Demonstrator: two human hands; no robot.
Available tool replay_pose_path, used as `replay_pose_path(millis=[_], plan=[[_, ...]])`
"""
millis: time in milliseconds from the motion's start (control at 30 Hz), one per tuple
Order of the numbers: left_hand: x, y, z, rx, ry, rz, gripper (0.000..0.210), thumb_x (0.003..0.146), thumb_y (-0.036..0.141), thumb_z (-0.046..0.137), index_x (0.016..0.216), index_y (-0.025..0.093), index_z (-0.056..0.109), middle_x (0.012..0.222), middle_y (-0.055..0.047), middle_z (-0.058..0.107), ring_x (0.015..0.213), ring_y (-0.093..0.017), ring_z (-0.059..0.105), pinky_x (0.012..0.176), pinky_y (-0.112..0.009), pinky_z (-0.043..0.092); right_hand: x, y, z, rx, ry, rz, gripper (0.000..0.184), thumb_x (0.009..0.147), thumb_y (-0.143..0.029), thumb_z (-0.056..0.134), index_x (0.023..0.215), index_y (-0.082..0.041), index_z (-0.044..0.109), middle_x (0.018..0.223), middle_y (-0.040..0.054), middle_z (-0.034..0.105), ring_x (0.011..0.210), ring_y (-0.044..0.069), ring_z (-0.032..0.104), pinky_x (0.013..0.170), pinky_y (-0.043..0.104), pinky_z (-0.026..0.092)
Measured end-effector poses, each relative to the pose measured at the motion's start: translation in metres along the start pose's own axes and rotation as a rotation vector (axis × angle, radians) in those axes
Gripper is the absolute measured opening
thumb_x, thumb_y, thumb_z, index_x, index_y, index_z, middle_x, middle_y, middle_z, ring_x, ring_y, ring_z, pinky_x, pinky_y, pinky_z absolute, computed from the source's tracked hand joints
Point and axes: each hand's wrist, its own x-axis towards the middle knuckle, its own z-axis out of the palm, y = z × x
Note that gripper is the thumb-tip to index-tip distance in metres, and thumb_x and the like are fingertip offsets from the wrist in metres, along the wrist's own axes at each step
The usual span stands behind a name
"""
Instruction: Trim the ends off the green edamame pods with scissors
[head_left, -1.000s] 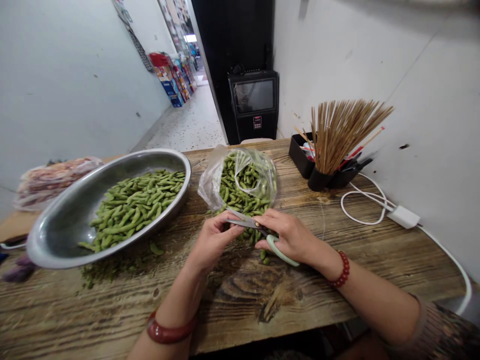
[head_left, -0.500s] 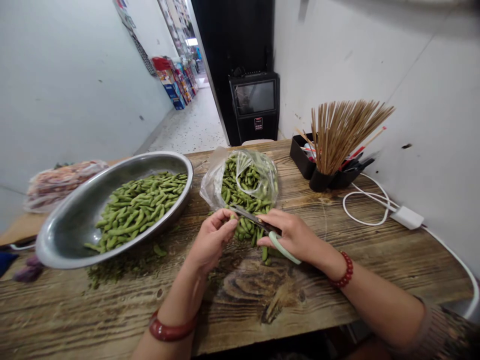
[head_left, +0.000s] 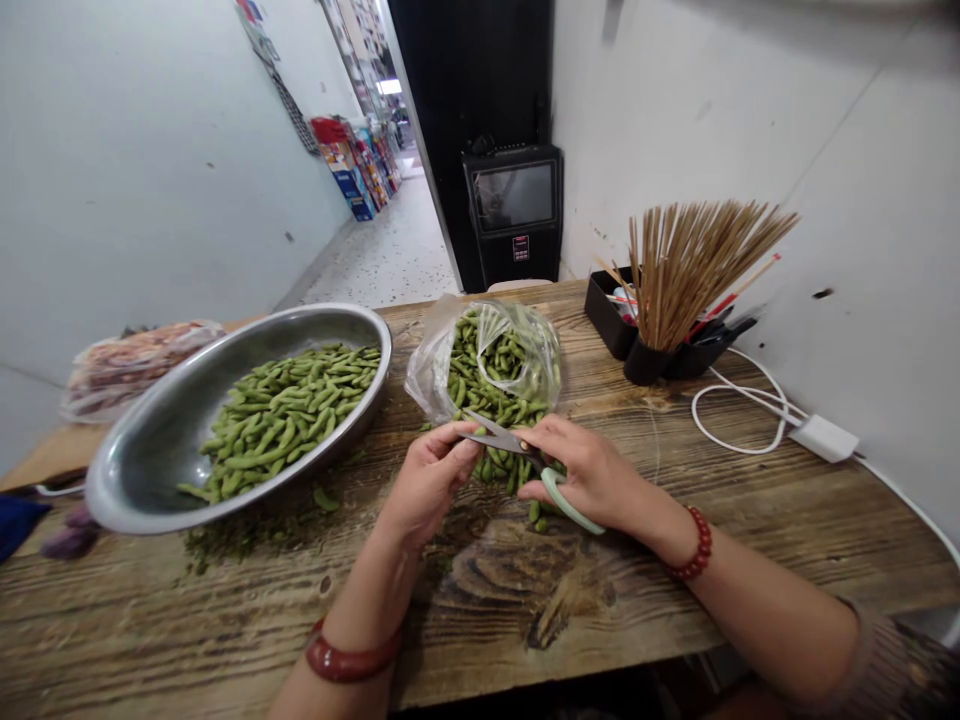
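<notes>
Between thumb and fingers, my left hand (head_left: 431, 478) pinches a green soybean pod (head_left: 480, 431), of which only the tip shows. My right hand (head_left: 581, 468) grips scissors (head_left: 559, 490) with pale green handles. Their blades are parted and reach to the pod at my left fingertips. Just beyond both hands lies a clear plastic bag (head_left: 427, 365), its mouth towards me, with soybean pods (head_left: 487, 350) in it and spilling out onto the wooden table (head_left: 480, 640). A large metal basin (head_left: 142, 475) on the left holds many more pods (head_left: 292, 410).
Green trimmings (head_left: 240, 540) lie under the basin's near rim. A bag of pinkish food (head_left: 142, 365) sits behind it. At right stand black holders (head_left: 649, 362) with wooden skewers (head_left: 694, 270); a white cable with an adapter (head_left: 825, 437) runs along the wall.
The scissor blades have opened around the pod tip at my left fingers. Both hands stay in nearly the same place; the whole view has shifted slightly.
</notes>
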Motion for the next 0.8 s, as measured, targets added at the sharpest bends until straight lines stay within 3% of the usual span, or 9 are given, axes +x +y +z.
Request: replay_pose_path(millis=[200, 533, 800], plan=[[0.0003, -0.0014, -0.0023, 0.140, 0.023, 0.071, 0.022, 0.064, 0.030, 0.079, 0.081, 0.017, 0.072, 0.064, 0.001, 0.060, 0.051, -0.008, 0.041, 0.048, -0.021, 0.029, 0.0003, -0.0003, 0.0010, -0.053, 0.002, -0.014, 0.058, 0.075, -0.026, 0.075, 0.129, -0.022, 0.052, 0.105, 0.0078, 0.059, 0.092, 0.021, 0.059, 0.081, 0.034, 0.050], [-0.0002, 0.0016, 0.0006, 0.244, -0.065, 0.151, 0.015, 0.067, 0.028, 0.077, 0.076, 0.017, 0.074, 0.081, -0.006, 0.070, 0.076, -0.019, 0.059, 0.072, -0.027, 0.043, 0.0007, -0.0008, 0.0009, -0.074, 0.004, -0.036, 0.056, 0.075, -0.026, 0.075, 0.126, -0.022, 0.053, 0.103, 0.0079, 0.059, 0.091, 0.021, 0.059, 0.079, 0.033, 0.050], [-0.0004, 0.0026, -0.0022, 0.285, -0.086, 0.130, 0.017, 0.068, 0.030, 0.077, 0.078, 0.016, 0.075, 0.078, -0.007, 0.069, 0.073, -0.018, 0.058, 0.067, -0.026, 0.042, 0.0006, 0.0012, 0.0015, -0.093, -0.021, -0.049, 0.048, 0.078, -0.026, 0.073, 0.122, -0.020, 0.056, 0.099, 0.0078, 0.061, 0.092, 0.022, 0.059, 0.080, 0.033, 0.050]])
